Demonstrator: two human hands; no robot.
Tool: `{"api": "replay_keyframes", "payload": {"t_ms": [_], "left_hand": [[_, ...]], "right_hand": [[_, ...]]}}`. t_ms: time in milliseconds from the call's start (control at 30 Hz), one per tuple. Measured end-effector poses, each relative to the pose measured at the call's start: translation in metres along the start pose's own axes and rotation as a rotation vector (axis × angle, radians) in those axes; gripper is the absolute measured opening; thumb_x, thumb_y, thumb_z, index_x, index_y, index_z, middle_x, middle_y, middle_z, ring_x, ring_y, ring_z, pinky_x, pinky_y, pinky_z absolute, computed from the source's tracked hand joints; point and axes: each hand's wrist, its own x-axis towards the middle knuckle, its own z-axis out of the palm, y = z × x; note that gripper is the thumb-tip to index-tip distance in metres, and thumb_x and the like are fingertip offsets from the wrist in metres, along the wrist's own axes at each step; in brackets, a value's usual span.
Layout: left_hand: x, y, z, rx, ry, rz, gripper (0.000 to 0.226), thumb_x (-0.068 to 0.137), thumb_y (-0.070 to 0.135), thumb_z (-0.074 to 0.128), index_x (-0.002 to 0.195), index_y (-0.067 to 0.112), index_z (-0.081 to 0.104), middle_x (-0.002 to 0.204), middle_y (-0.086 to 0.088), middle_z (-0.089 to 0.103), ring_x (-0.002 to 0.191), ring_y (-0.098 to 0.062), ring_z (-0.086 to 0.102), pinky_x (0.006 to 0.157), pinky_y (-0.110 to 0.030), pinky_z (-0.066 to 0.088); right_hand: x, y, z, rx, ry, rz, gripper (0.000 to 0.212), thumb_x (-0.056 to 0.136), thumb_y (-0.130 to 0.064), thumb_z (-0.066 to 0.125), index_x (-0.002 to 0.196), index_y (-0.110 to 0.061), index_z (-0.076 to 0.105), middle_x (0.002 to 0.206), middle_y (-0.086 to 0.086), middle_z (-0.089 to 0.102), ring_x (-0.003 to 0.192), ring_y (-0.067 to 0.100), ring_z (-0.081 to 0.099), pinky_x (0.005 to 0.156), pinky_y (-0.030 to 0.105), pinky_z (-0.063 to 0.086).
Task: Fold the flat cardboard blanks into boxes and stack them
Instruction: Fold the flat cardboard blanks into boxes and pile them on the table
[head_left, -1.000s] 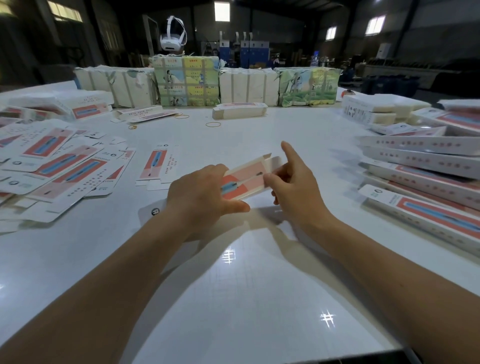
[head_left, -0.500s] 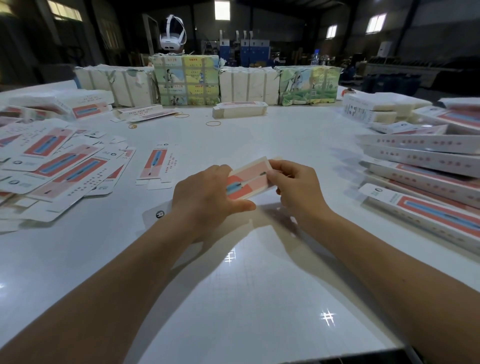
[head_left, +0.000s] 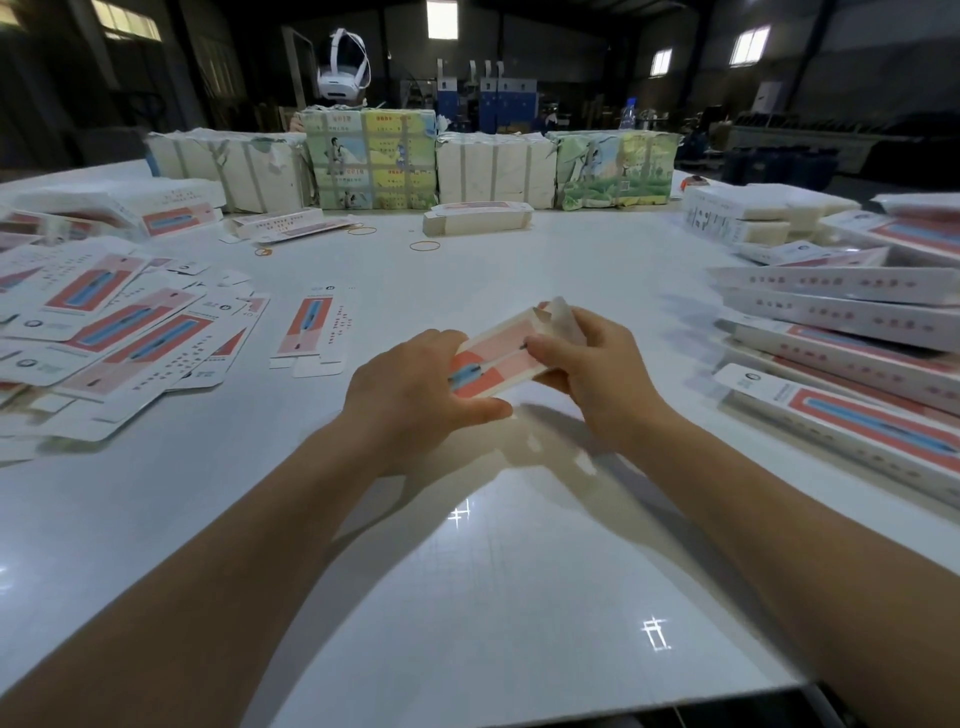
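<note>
The right hand (head_left: 587, 369) pinches the far end of the box (head_left: 498, 358), thumb on the printed face and fingers curled behind the end flap (head_left: 563, 319), which stands up loose and not yet tucked. The left hand (head_left: 410, 395) grips the near end, fingers wrapped over the top and thumb below, so the box is clamped between both hands, held just above the table (head_left: 493, 561).

The box's long axis runs from the left hand away and to the right, rising toward the right hand. The open end with the flap lies at the right hand's fingertips, so that hand is the nearer one for closing it; the left seems only to steady. The tuck likely turns on pushing the flap back along that axis, toward the left hand.

Taking the box as landmark: left of it lies a single blank (head_left: 311, 327), and farther left a loose heap of blanks (head_left: 114, 332). Right of it, well apart, sit the stacked boxes (head_left: 841, 332). Beyond it, at the table's far side, stand wrapped bundles (head_left: 374, 156).
</note>
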Motion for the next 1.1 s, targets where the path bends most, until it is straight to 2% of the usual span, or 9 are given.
{"api": "replay_keyframes", "payload": {"t_ms": [100, 133, 200, 300, 400, 500, 633, 933, 1100], "left_hand": [[0.001, 0.001, 0.001, 0.06, 0.053, -0.017, 0.06, 0.072, 0.065, 0.064, 0.115, 0.025, 0.05, 0.095, 0.011, 0.05, 0.071, -0.013, 0.053, 0.057, -0.018, 0.041], [0.001, 0.002, 0.001, 0.094, 0.07, -0.022, 0.059, 0.072, 0.066, 0.064, 0.113, 0.025, 0.05, 0.095, 0.01, 0.051, 0.07, -0.013, 0.052, 0.055, -0.017, 0.038], [0.0, 0.002, 0.003, 0.154, 0.098, -0.022, 0.06, 0.072, 0.067, 0.062, 0.112, 0.024, 0.05, 0.096, 0.008, 0.053, 0.069, -0.013, 0.051, 0.052, -0.016, 0.034], [-0.001, -0.001, 0.005, 0.193, 0.148, 0.0, 0.063, 0.072, 0.067, 0.062, 0.115, 0.023, 0.051, 0.102, 0.005, 0.058, 0.069, -0.013, 0.049, 0.053, -0.019, 0.033], [-0.001, -0.005, 0.004, 0.198, 0.199, 0.015, 0.061, 0.072, 0.066, 0.063, 0.113, 0.023, 0.051, 0.1, 0.004, 0.059, 0.07, -0.012, 0.048, 0.05, -0.019, 0.03], [0.0, -0.009, 0.003, 0.178, 0.215, 0.024, 0.061, 0.072, 0.064, 0.065, 0.115, 0.024, 0.051, 0.103, 0.003, 0.06, 0.072, -0.012, 0.046, 0.049, -0.017, 0.027], [-0.001, -0.009, 0.005, 0.182, 0.229, 0.053, 0.061, 0.072, 0.06, 0.068, 0.117, 0.023, 0.053, 0.104, 0.001, 0.062, 0.073, -0.011, 0.045, 0.05, -0.018, 0.029], [-0.004, -0.007, 0.005, 0.192, 0.242, 0.097, 0.061, 0.072, 0.057, 0.07, 0.118, 0.02, 0.054, 0.107, -0.001, 0.064, 0.075, -0.01, 0.045, 0.057, -0.023, 0.036], [-0.003, -0.005, 0.001, 0.379, 0.216, 0.174, 0.067, 0.073, 0.062, 0.065, 0.12, 0.015, 0.054, 0.108, -0.004, 0.064, 0.081, -0.021, 0.059, 0.061, -0.027, 0.039]], "right_hand": [[-0.008, 0.002, 0.006, -0.64, 0.009, -0.324, 0.011, 0.096, -0.012, 0.05, 0.087, -0.013, 0.056, 0.07, -0.01, 0.059, 0.069, 0.01, 0.061, 0.063, 0.014, 0.047], [-0.01, 0.005, 0.009, -0.805, 0.008, -0.379, 0.01, 0.098, -0.015, 0.046, 0.091, -0.015, 0.052, 0.07, -0.011, 0.055, 0.067, 0.008, 0.057, 0.058, 0.013, 0.042], [-0.012, 0.008, 0.014, -0.931, 0.013, -0.412, 0.008, 0.101, -0.019, 0.039, 0.102, -0.016, 0.046, 0.08, -0.003, 0.056, 0.072, 0.013, 0.057, 0.059, 0.021, 0.045], [-0.015, 0.007, 0.017, -0.812, 0.008, -0.347, 0.015, 0.102, -0.02, 0.037, 0.108, -0.012, 0.048, 0.086, 0.005, 0.059, 0.077, 0.017, 0.058, 0.063, 0.024, 0.048], [-0.011, -0.001, 0.018, -0.276, -0.037, -0.067, 0.03, 0.102, -0.02, 0.038, 0.103, -0.009, 0.065, 0.094, 0.012, 0.065, 0.094, 0.027, 0.062, 0.082, 0.029, 0.053], [-0.006, -0.008, 0.012, 0.099, -0.098, 0.103, 0.034, 0.099, -0.005, 0.042, 0.088, -0.02, 0.071, 0.091, 0.003, 0.07, 0.1, 0.025, 0.063, 0.091, 0.037, 0.054], [-0.003, -0.006, 0.007, 0.121, -0.07, 0.117, 0.03, 0.093, 0.004, 0.049, 0.092, -0.016, 0.071, 0.086, 0.001, 0.074, 0.089, 0.02, 0.068, 0.085, 0.033, 0.057], [-0.002, -0.005, 0.004, 0.15, -0.03, 0.142, 0.029, 0.095, 0.003, 0.047, 0.093, -0.015, 0.07, 0.083, 0.001, 0.075, 0.079, 0.016, 0.072, 0.074, 0.029, 0.059], [-0.003, -0.002, 0.006, 0.032, 0.008, 0.138, 0.049, 0.087, 0.015, 0.043, 0.073, -0.021, 0.074, 0.09, 0.002, 0.073, 0.08, 0.016, 0.071, 0.074, 0.028, 0.059]]}}
